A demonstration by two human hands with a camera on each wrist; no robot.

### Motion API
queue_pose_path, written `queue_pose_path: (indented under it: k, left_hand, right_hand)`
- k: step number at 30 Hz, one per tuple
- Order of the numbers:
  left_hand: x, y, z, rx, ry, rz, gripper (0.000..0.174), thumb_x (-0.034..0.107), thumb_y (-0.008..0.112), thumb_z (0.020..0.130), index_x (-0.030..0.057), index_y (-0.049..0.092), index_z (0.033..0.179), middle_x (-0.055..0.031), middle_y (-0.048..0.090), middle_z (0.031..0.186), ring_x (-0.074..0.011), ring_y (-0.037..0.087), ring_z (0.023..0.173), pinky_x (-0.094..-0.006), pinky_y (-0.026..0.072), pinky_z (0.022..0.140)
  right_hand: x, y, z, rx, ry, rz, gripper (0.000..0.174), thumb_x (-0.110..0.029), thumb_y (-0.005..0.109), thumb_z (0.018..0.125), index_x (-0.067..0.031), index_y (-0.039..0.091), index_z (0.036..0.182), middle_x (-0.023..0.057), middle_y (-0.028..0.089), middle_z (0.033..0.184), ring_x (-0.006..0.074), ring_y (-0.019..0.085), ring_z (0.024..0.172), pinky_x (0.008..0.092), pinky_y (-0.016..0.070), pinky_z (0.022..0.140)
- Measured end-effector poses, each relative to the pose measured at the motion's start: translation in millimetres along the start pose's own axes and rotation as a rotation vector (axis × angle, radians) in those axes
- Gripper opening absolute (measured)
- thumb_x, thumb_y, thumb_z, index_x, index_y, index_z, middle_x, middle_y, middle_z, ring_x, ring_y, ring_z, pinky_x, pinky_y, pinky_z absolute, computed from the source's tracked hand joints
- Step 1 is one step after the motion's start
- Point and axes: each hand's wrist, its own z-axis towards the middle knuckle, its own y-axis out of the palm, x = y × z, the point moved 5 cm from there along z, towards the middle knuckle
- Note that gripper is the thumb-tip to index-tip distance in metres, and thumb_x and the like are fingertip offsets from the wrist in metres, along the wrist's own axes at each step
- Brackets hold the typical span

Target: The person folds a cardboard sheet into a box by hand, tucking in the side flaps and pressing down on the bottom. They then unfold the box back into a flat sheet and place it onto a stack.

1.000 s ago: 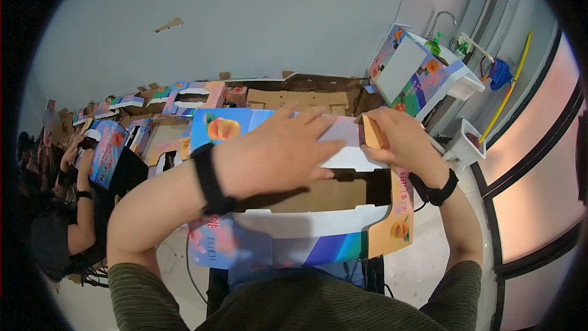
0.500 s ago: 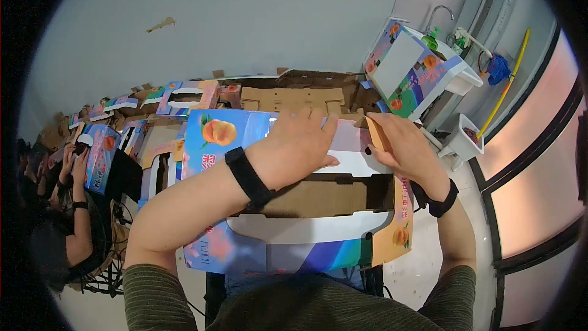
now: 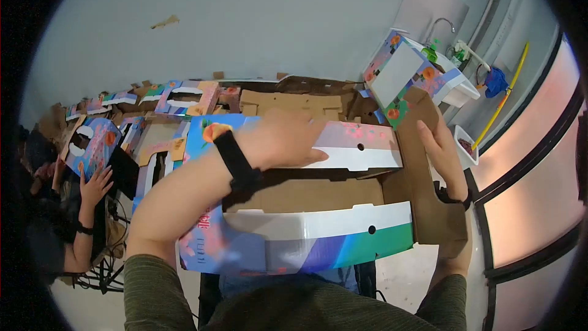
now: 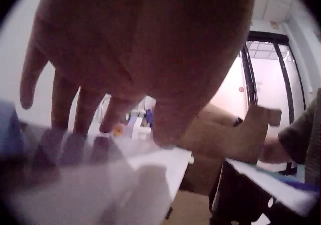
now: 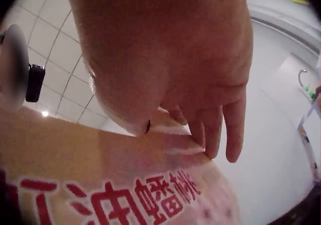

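Note:
A printed cardboard carton (image 3: 236,248) with peach pictures lies in front of me, its long opening facing up. My left hand (image 3: 278,138) rests on its far top flap (image 3: 361,158), fingers straight; the left wrist view shows them spread over the white panel (image 4: 125,185). At the right end the end flap (image 3: 422,202) stands out, its brown inner face towards the opening. My right hand (image 3: 444,153) is on that flap's outer side. Straight fingers touch the printed face (image 5: 120,155) with red characters in the right wrist view.
More peach cartons (image 3: 184,98) line the wall at the back left. A sink (image 3: 462,95) with a tap and a printed carton (image 3: 398,70) stands back right, a white bin (image 3: 463,147) below. Another person's hand (image 3: 95,187) is at a carton on the left.
The right end flap, folded in with its printed side showing earlier, has swung up and outward. My right hand has moved right with it and let go its grip. My left hand stays over the far flap.

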Motion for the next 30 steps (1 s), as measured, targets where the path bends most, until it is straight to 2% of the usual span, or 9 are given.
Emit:
queue_pose_path:
  k: [4,6,10,11,15,18,22,23,30]
  left_hand:
    - [-8.6,-53.6,-38.2,-0.034,0.065,0.002,0.055,0.045,0.059,0.1,0.0045,0.057,0.138,-0.0212,0.067,0.12,-0.0399,0.066,0.105,-0.0475,0.0512,0.094]
    - [-20.8,-74.6,-71.0,0.223,0.175,-0.074,0.053,0.042,0.061,0.1,0.0038,0.058,0.137,-0.0222,0.068,0.116,-0.0382,0.066,0.103,-0.046,0.052,0.092]
    - [-36.9,-77.7,-109.4,-0.066,-0.33,-0.401,0.055,0.037,0.068,0.097,0.0019,0.057,0.138,-0.0197,0.068,0.108,-0.0349,0.068,0.099,-0.0435,0.0531,0.087]
    - [-47.4,-64.3,-111.7,-0.008,-0.094,-0.067,0.063,0.036,0.072,0.093,0.001,0.052,0.141,-0.018,0.067,0.107,-0.0305,0.068,0.097,-0.041,0.053,0.084]
    - [-36.5,-38.2,-140.3,0.077,-0.177,-0.217,0.079,0.042,0.077,0.087,0.0015,0.045,0.146,-0.0184,0.064,0.11,-0.0363,0.065,0.1,-0.0436,0.0514,0.087]
    - [-31.0,-16.8,-144.3,0.445,-0.026,0.03,0.076,0.043,0.076,0.087,0.0024,0.046,0.145,-0.0193,0.062,0.114,-0.0386,0.061,0.105,-0.046,0.0487,0.092]
    - [-31.4,-1.9,-137.3,0.413,-0.186,0.017,0.066,0.041,0.071,0.091,0.0011,0.05,0.139,-0.0192,0.06,0.112,-0.0387,0.06,0.104,-0.0459,0.0472,0.091]
    - [-31.1,1.4,-138.0,0.459,-0.153,0.048,0.063,0.04,0.071,0.091,0.0002,0.052,0.136,-0.018,0.06,0.106,-0.0377,0.06,0.099,-0.0459,0.0477,0.086]
    - [-33.0,16.2,-128.5,0.457,-0.212,-0.025,0.057,0.04,0.069,0.092,0.0034,0.057,0.133,-0.0123,0.059,0.086,-0.0309,0.059,0.084,-0.0425,0.0474,0.078]
  right_hand:
    - [12.2,-6.9,-6.9,-0.009,-0.064,-0.123,0.046,-0.018,0.048,0.107,0.0028,0.044,0.148,0.0194,0.061,0.135,0.0291,0.057,0.127,0.0364,0.0396,0.11]
    - [13.1,-13.8,-10.4,0.11,-0.068,-0.106,0.045,-0.017,0.046,0.108,0.0028,0.044,0.148,0.0194,0.06,0.136,0.0299,0.056,0.129,0.0359,0.038,0.111]
    - [13.0,-21.0,-1.8,0.225,-0.144,-0.213,0.045,-0.016,0.044,0.108,0.0006,0.044,0.149,0.02,0.063,0.13,0.0304,0.058,0.126,0.0358,0.0395,0.11]
    - [19.2,-19.4,4.0,0.203,-0.116,-0.266,0.044,-0.016,0.044,0.107,-0.0002,0.044,0.149,0.0207,0.065,0.125,0.0308,0.061,0.121,0.0364,0.0426,0.106]
    - [34.7,-6.6,13.9,0.284,-0.257,-0.355,0.044,-0.02,0.047,0.107,-0.0024,0.044,0.148,0.0213,0.068,0.111,0.0316,0.068,0.103,0.0378,0.0501,0.093]
    - [37.7,-5.4,22.1,0.122,-0.1,-0.263,0.047,-0.024,0.05,0.108,-0.0014,0.043,0.149,0.0203,0.069,0.111,0.0278,0.067,0.099,0.0367,0.0501,0.091]
    - [30.3,-25.0,10.9,-0.131,0.041,-0.141,0.05,-0.03,0.05,0.11,-0.0025,0.045,0.151,0.0138,0.065,0.128,0.0201,0.06,0.116,0.0339,0.0448,0.103]
    - [20.9,-35.0,3.2,-0.125,-0.13,-0.044,0.049,-0.03,0.048,0.111,-0.0049,0.045,0.153,0.0127,0.061,0.138,0.0212,0.056,0.128,0.0342,0.0399,0.111]
    - [-83.4,-107.8,-114.5,0.243,-0.265,-0.586,0.05,-0.029,0.034,0.113,0.003,0.045,0.151,0.019,0.058,0.145,0.0277,0.052,0.138,0.043,0.0373,0.119]
